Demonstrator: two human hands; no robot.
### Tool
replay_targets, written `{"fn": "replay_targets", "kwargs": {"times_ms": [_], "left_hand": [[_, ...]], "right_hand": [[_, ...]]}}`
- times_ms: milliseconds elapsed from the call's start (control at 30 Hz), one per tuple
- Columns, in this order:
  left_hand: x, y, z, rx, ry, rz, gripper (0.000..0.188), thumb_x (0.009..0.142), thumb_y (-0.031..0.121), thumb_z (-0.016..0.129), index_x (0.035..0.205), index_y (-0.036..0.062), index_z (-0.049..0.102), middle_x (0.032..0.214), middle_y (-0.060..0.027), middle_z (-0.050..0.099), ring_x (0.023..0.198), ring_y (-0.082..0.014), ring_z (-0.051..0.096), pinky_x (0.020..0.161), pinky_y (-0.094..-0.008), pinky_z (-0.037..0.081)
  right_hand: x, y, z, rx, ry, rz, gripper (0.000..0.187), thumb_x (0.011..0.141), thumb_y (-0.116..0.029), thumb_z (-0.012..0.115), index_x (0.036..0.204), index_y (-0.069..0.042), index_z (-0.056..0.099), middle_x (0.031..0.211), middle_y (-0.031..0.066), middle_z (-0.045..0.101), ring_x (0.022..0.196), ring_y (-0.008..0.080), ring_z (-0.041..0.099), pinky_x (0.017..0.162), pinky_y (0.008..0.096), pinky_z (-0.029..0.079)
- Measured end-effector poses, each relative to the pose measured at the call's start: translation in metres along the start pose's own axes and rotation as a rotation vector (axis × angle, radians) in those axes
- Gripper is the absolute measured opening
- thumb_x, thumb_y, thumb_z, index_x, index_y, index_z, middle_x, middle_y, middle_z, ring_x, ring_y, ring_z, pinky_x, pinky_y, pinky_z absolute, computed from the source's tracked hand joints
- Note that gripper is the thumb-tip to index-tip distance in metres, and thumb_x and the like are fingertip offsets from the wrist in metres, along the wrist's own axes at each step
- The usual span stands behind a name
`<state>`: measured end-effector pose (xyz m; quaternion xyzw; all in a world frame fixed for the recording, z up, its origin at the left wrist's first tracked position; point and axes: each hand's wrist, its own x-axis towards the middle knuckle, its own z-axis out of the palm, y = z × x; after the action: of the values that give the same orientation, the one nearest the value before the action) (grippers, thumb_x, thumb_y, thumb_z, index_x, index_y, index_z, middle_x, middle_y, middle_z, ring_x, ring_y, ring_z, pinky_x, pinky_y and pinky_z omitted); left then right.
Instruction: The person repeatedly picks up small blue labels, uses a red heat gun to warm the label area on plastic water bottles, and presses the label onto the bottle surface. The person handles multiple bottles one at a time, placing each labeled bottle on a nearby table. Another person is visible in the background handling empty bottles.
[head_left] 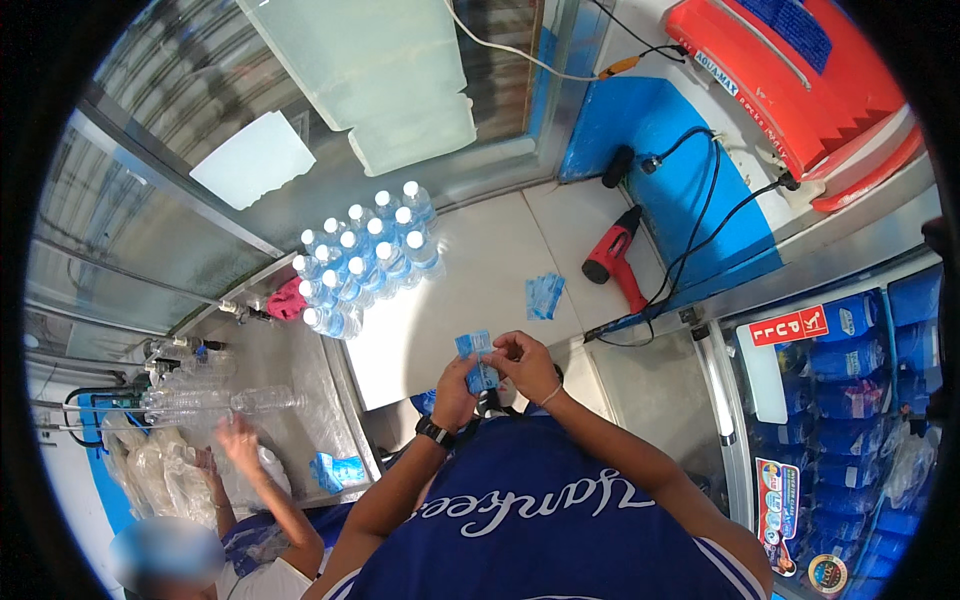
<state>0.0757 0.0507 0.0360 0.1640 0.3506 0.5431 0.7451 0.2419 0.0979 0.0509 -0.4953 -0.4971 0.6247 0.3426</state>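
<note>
A blue printed label point(472, 345) is held up in front of the person's torso, just off the near edge of the surface; whether it is one layer or several cannot be told. Its long axis runs roughly near to far, with the far end leaning a little left. The left hand point(457, 396) is on its near left side, the grip closed in a pinch on the label's left edge between thumb and fingers. The right hand point(527, 368) comes in from the right, its thumb and fingertips drawn nearly together at the label's right edge; whether that grip has hold of it cannot be told. The label thus lies between the two hands, to the right of the left grip and to the left of the right one, with both about equally close. Beyond, to the far right, a small pile of blue labels point(544, 296) lies on the white surface point(470, 265). Farther right lies a red heat gun point(614, 262), with a black cable point(693, 245) near it. At the far left of the surface, clear bottles point(366, 268) with white caps stand upright in a close group. Well to the left, a co-worker's hand point(238, 446) is near a clear bottle lying down point(268, 399).
</note>
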Motion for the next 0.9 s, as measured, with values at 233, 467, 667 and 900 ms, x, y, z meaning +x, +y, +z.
{"fn": "replay_targets", "kwargs": {"times_ms": [233, 467, 667, 900], "left_hand": [[-0.002, -0.013, 0.004, 0.529, 0.163, 0.099, 0.029, 0.101, 0.015, 0.066, 0.124, -0.0025, 0.068, 0.108, -0.0074, 0.074, 0.089, -0.0125, 0.07, 0.076, -0.0298, 0.06], [-0.002, -0.012, 0.0, 0.602, 0.289, 0.125, 0.045, 0.092, 0.003, 0.073, 0.135, -0.0032, 0.06, 0.108, -0.0118, 0.074, 0.093, -0.0182, 0.072, 0.077, -0.0331, 0.062], [-0.011, 0.002, -0.01, 0.584, 0.179, 0.024, 0.052, 0.092, 0.015, 0.078, 0.138, 0.0001, 0.059, 0.113, -0.0116, 0.072, 0.094, -0.0173, 0.071, 0.082, -0.0315, 0.059], [-0.018, -0.003, -0.018, 0.456, 0.199, -0.034, 0.052, 0.099, 0.031, 0.073, 0.139, 0.0008, 0.058, 0.111, -0.0101, 0.071, 0.095, -0.017, 0.069, 0.083, -0.0334, 0.06]], "right_hand": [[-0.007, 0.027, -0.01, -0.075, 0.034, -0.035, 0.027, 0.09, -0.015, 0.082, 0.107, 0.0, 0.068, 0.093, 0.0063, 0.073, 0.08, 0.0126, 0.068, 0.071, 0.028, 0.057], [-0.003, 0.041, -0.018, -0.038, -0.055, 0.133, 0.018, 0.094, -0.008, 0.075, 0.108, -0.002, 0.067, 0.096, 0.0042, 0.073, 0.087, 0.0125, 0.069, 0.078, 0.0282, 0.058], [-0.004, 0.038, -0.038, 0.767, -0.235, 0.483, 0.014, 0.098, -0.014, 0.064, 0.111, -0.011, 0.061, 0.104, 0.0024, 0.069, 0.097, 0.0177, 0.066, 0.088, 0.0332, 0.053], [-0.005, 0.039, -0.044, 0.725, -0.365, 0.515, 0.018, 0.097, -0.018, 0.064, 0.113, -0.011, 0.061, 0.1, 0.001, 0.067, 0.088, 0.0149, 0.064, 0.075, 0.0291, 0.049]]}}
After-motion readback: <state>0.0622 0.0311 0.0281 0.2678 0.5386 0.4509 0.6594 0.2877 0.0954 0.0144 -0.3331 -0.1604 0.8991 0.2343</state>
